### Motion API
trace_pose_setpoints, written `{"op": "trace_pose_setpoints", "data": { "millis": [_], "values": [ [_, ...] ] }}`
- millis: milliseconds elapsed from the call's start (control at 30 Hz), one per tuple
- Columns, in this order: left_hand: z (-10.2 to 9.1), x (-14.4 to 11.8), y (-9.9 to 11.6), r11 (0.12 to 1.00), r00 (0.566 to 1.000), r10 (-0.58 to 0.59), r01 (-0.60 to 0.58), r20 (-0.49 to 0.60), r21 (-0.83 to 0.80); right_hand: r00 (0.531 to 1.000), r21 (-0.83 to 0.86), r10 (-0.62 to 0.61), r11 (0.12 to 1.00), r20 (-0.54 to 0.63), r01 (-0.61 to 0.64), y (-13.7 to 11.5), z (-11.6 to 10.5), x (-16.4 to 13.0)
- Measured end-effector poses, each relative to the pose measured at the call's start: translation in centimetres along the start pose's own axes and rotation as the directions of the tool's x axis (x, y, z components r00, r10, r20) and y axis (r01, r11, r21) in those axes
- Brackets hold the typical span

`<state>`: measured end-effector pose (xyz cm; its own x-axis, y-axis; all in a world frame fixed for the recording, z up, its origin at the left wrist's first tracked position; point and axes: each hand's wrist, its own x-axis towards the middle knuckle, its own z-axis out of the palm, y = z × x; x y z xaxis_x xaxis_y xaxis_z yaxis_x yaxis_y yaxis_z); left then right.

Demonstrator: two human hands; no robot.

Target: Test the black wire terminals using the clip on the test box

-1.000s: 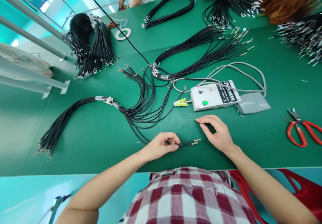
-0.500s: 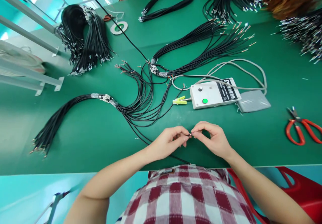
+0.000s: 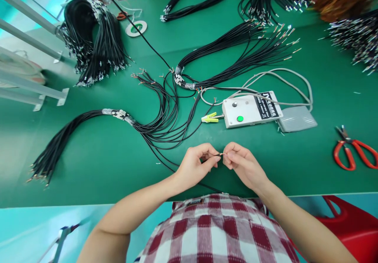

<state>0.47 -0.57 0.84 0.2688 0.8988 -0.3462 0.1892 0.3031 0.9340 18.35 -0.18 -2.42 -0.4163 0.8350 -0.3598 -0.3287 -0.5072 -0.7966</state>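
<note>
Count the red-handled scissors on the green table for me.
2: one pair of scissors at the right edge, another small pair far left by the tape ring. More may be hidden.

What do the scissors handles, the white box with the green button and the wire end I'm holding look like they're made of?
Scissors: red handles look like glossy plastic, blades dull metal. White box: probably matte plastic or painted metal; hard to tell. Wire, pinched between left hand and right hand: black, likely rubber or plastic insulation, with a coppery bare tip.

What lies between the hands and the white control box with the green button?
In the head view, only bare green table mat separates the hands from the white control box.
</note>
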Motion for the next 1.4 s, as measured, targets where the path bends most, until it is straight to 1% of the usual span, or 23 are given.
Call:
{"op": "trace_pose_setpoints", "data": {
  "millis": [100, 200, 300, 433, 567, 667, 733, 833, 933, 1000, 1033, 1100, 1133, 1200, 1233, 1267, 1333, 1400],
  "values": [
    [0.1, 0.2, -0.2, 0.989, 0.998, -0.059, 0.060, 0.010, -0.137, 0.999, 0.007, -0.011, 1.000, -0.033, 0.011, 0.7, 0.0, -0.2],
    [0.1, 0.4, -0.2, 0.972, 0.996, -0.081, 0.089, 0.044, -0.217, 0.998, 0.001, -0.016, 1.000, -0.067, 0.017, 0.8, -0.2, -0.2],
    [0.0, 0.4, -0.2, 0.966, 0.995, -0.088, 0.099, 0.055, -0.239, 0.998, -0.011, -0.010, 1.000, -0.057, 0.009, 0.4, -0.2, 0.0],
    [0.0, 0.4, -0.2, 0.965, 0.995, -0.093, 0.100, 0.041, -0.241, 0.998, -0.031, -0.046, 0.999, -0.039, 0.045, 0.3, 0.0, 0.2],
    [0.0, 0.4, -0.4, 0.962, 0.995, -0.081, 0.092, 0.053, -0.259, 0.990, -0.072, -0.105, 0.993, -0.090, 0.098, 1.0, 0.2, 0.4],
    [-0.1, 0.4, -0.7, 0.955, 0.994, -0.047, 0.074, 0.096, -0.289, 0.986, -0.079, -0.113, 0.991, -0.120, 0.104, 1.3, 0.1, 0.6],
    [-0.1, 0.4, -0.8, 0.955, 0.994, -0.031, 0.061, 0.109, -0.291, 0.987, -0.102, -0.113, 0.990, -0.112, 0.102, 1.3, 0.2, 0.7],
    [0.2, 0.3, -0.9, 0.970, 0.999, 0.007, 0.007, 0.054, -0.244, 0.988, -0.174, -0.123, 0.979, -0.088, 0.106, 0.9, 0.4, 0.7],
    [0.8, 0.7, -0.9, 0.985, 0.995, 0.098, -0.095, 0.009, -0.146, 0.986, -0.219, -0.144, 0.968, -0.085, 0.123, 0.7, 0.5, 0.6],
    [1.2, 1.1, -1.1, 0.978, 0.987, 0.156, -0.160, -0.040, -0.133, 0.984, -0.272, -0.160, 0.953, -0.076, 0.134, 0.7, 0.4, 0.6],
    [1.4, 1.3, -1.2, 0.973, 0.983, 0.165, -0.175, -0.077, -0.152, 0.983, -0.319, -0.170, 0.937, -0.064, 0.142, 0.7, 0.2, 0.5],
    [1.5, 1.5, -1.5, 0.964, 0.983, 0.123, -0.151, -0.135, -0.221, 0.982, -0.450, -0.186, 0.879, -0.026, 0.154, 0.6, -0.1, 0.5],
    [1.5, 1.5, -1.7, 0.960, 0.986, 0.087, -0.121, -0.143, -0.252, 0.982, -0.523, -0.191, 0.837, -0.004, 0.161, 0.4, -0.3, 0.5],
    [1.3, 1.4, -2.0, 0.960, 0.991, 0.030, -0.066, -0.134, -0.271, 0.979, -0.662, -0.201, 0.729, 0.040, 0.176, 0.1, -0.5, 0.5],
    [1.2, 1.2, -2.2, 0.968, 0.991, 0.025, -0.058, -0.134, -0.245, 0.976, -0.726, -0.207, 0.662, 0.060, 0.185, -0.2, -0.6, 0.5],
    [1.0, 1.1, -2.4, 0.979, 0.990, 0.041, -0.067, -0.136, -0.192, 0.973, -0.785, -0.217, 0.587, 0.082, 0.197, -0.3, -0.6, 0.6],
    [0.7, 0.8, -2.7, 0.992, 0.980, 0.127, -0.130, -0.150, -0.006, 0.962, -0.878, -0.243, 0.423, 0.126, 0.222, -0.6, -0.6, 0.7],
    [0.5, 0.6, -3.0, 0.953, 0.956, 0.251, -0.217, -0.150, 0.212, 0.947, -0.934, -0.274, 0.261, 0.170, 0.243, -0.6, -0.6, 0.8]
  ]
}}
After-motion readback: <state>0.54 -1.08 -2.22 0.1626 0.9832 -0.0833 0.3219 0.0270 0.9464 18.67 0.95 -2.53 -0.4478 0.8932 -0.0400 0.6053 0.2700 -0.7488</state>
